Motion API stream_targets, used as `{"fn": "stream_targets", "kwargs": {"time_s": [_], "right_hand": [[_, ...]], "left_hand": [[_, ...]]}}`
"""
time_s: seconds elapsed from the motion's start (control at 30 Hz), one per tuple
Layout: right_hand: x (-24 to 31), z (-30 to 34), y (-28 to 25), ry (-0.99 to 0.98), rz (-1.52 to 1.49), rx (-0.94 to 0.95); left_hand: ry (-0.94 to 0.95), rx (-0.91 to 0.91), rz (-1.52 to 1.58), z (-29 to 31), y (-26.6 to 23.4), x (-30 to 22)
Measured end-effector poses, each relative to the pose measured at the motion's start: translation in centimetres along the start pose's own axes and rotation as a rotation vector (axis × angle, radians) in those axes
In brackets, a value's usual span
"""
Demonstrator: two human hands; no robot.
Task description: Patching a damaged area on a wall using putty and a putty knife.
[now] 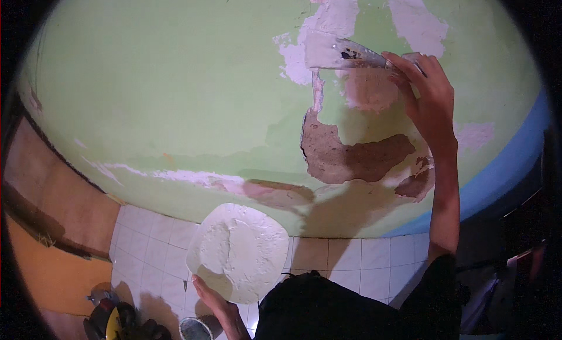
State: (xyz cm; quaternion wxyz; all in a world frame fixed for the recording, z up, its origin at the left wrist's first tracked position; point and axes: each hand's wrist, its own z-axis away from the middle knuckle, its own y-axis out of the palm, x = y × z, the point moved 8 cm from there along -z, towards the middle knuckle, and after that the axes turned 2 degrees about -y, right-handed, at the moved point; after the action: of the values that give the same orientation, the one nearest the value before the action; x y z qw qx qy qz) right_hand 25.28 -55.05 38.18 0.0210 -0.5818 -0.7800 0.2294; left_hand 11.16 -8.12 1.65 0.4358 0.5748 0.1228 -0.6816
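From here I watch the green wall (146, 94) first: pressing hard near the broken edge of the bare brown patch (339, 161) could flake off more of its coating. The plate (283, 240) hangs over the floor, below the wall damage; my left hand (216, 302) has its lower-left rim, most fingers hidden, so a tilt could slide the white paste (257, 246) off. The putty knife (366, 59) seems to lie against a white patch up high; my right hand's (432, 88) fingers pinch its handle, and a twist there could gouge the filling.

Around me: tiled floor (152, 223), an orange panel (64, 270) at left, dark-and-yellow objects (114, 322), then a small container (196, 328) beneath my left hand, easily kicked.
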Motion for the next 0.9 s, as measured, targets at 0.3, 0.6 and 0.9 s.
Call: {"fn": "stream_targets", "kwargs": {"time_s": [0.3,0.6,0.9], "right_hand": [[-1.0,0.7,1.4,0.033,0.049,0.010],[-1.0,1.4,0.5,0.006,0.055,-0.061],[-0.1,3.0,-0.5,0.338,-0.194,-0.095]], "left_hand": [[0.038,0.015,-0.019,1.0,1.0,-1.1],[0.048,0.035,0.034,0.1,-0.3,0.0],[0.036,-0.006,0.004,0.0,-0.5,-0.1]]}}
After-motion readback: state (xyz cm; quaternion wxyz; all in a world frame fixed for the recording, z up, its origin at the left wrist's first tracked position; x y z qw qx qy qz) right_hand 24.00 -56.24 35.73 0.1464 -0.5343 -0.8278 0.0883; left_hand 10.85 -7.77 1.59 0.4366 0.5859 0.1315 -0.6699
